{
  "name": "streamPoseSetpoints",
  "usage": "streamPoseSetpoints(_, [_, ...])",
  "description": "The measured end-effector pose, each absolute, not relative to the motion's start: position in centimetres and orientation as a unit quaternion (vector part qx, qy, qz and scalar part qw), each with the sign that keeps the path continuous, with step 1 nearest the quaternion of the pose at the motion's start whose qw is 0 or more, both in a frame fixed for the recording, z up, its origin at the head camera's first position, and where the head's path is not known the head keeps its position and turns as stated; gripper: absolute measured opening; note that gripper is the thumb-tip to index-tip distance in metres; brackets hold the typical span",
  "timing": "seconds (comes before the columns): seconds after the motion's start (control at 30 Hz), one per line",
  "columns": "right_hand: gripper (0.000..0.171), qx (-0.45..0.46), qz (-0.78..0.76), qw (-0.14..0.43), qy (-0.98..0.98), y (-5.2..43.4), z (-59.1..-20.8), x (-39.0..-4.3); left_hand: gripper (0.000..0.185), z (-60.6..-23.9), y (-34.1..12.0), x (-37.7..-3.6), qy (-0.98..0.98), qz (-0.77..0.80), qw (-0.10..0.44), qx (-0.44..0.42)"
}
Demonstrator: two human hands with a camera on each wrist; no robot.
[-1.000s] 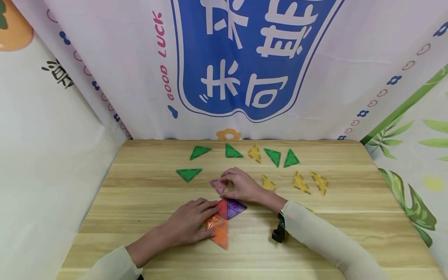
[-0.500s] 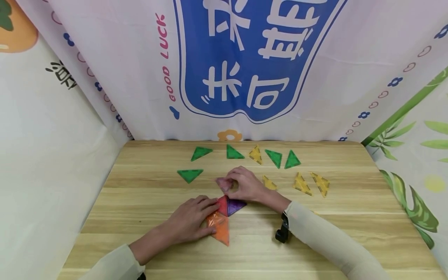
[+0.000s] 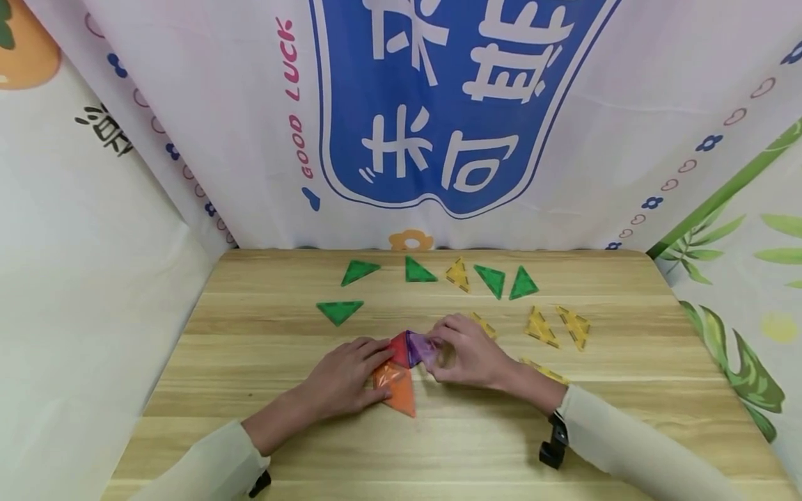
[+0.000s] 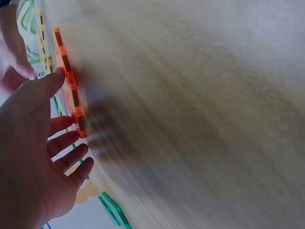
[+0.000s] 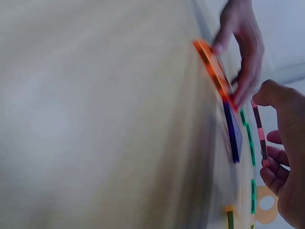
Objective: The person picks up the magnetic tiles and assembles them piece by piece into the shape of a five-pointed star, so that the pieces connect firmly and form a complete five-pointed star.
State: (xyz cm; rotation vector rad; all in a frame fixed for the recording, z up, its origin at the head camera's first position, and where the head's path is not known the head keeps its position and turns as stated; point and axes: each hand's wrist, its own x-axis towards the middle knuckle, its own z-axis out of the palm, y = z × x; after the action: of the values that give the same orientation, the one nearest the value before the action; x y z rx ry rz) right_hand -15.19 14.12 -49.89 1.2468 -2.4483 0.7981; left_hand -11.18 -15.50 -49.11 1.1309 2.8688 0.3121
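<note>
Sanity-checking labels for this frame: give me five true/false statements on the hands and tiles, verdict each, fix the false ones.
1. The right hand holds the pink tile. True.
2. The left hand rests on a yellow tile. False: its fingertips are at the red tile and its thumb at the orange tile.
3. Five green tiles show in the head view. True.
4. The purple tile lies at the table's far edge, among the green tiles. False: it lies next to the red tile, between the two hands.
5. A black device is at the right wrist. True.
</note>
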Motion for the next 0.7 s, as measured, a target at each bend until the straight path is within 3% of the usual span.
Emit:
streamPoseSetpoints(0.43, [0.041, 0.387, 0.274, 0.13, -0.871, 13.9, -51.3, -10.3, 0.07, -49.4, -15.6, -11.8, 0.923, 0.142, 0.035, 0.354])
streamPoseSetpoints(0.7, [0.04, 0.359, 0.247, 0.107, -0.893, 13.3, -51.8, -9.1, 0.07, -49.3, -15.4, -11.7, 0.926, 0.139, 0.045, 0.348])
